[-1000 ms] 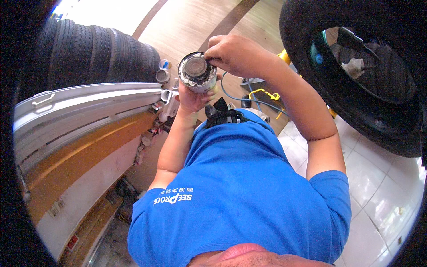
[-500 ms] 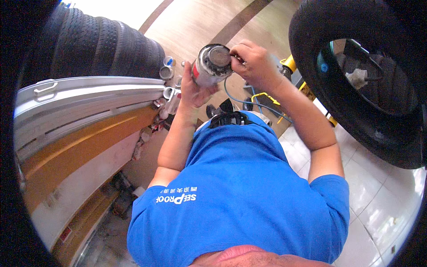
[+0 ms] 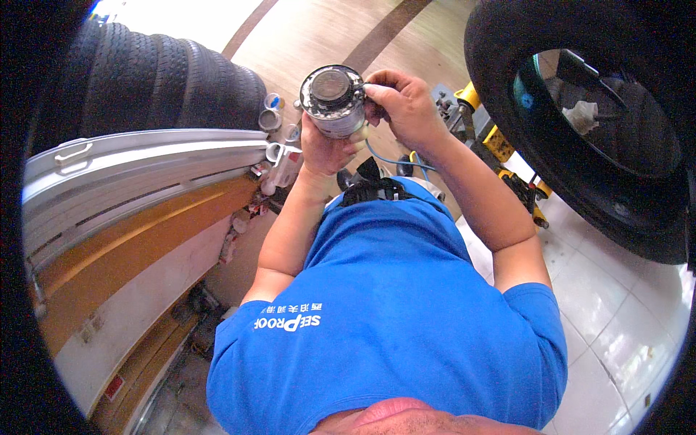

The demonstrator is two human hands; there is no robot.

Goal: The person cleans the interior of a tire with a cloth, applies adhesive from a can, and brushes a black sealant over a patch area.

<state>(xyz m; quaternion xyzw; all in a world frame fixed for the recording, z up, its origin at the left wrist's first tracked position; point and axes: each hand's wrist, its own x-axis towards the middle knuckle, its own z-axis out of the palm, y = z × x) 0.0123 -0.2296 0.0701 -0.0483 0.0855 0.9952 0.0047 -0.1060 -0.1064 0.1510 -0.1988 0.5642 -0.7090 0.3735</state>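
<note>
A round metal can (image 3: pixel 341 123) with a dark screw cap on its smeared black-and-white top is held up in front of me. My left hand (image 3: pixel 326 148) is wrapped round its side from below. My right hand (image 3: pixel 406 105) is closed in a pinch at the can's right rim, the thumb against the edge. A small dark bit shows by the thumb, and what the fingertips hold is too small to make out. The can's cap (image 3: pixel 330 85) sits in place, facing up.
Stacked tyres (image 3: pixel 145 80) stand at the far left, beside a white-and-orange cabinet (image 3: pixel 145 203) with small tubs (image 3: pixel 270 119) at its end. A large tyre (image 3: pixel 500 138) fills the right side, near yellow-and-black machine parts (image 3: pixel 499 145). A blue hose (image 3: pixel 380 154) runs beyond my waist.
The can has shifted slightly left and is tilted differently, its top facing up more. My right hand has moved slightly with it and stays at the rim.
</note>
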